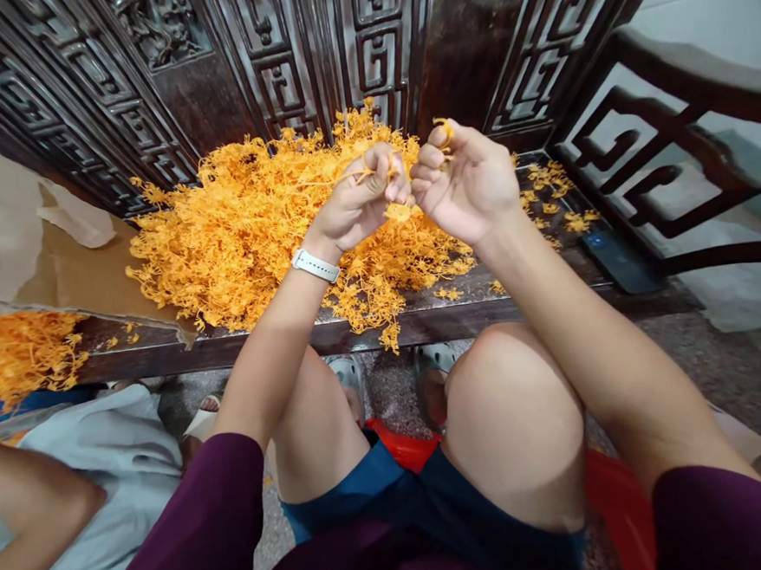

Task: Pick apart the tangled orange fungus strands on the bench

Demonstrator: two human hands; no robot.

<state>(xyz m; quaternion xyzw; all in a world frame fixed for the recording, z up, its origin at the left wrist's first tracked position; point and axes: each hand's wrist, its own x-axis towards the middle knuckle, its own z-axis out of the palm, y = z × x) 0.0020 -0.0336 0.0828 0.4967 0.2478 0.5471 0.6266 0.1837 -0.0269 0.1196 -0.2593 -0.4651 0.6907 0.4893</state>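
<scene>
Over a big heap of orange plastic flower-like pieces (240, 234), my two hands are raised close together. My left hand (362, 198), with a pale watch strap on its wrist, is closed on an orange plastic piece (399, 212); thin stems stick out past its fingers. Thumb and fingers of my right hand (470, 179) are curled in a pinch on another small orange piece (443, 128), partly hidden by the fingers. Whether the two pieces are joined, I cannot tell.
The heap lies on a dark wooden bench (332, 336) with a carved back. Loose orange pieces (548, 178) and a phone (621, 259) lie to the right. Cardboard (86, 271) stands at left, beside a second orange heap (26, 344) and another person's arm (31, 509).
</scene>
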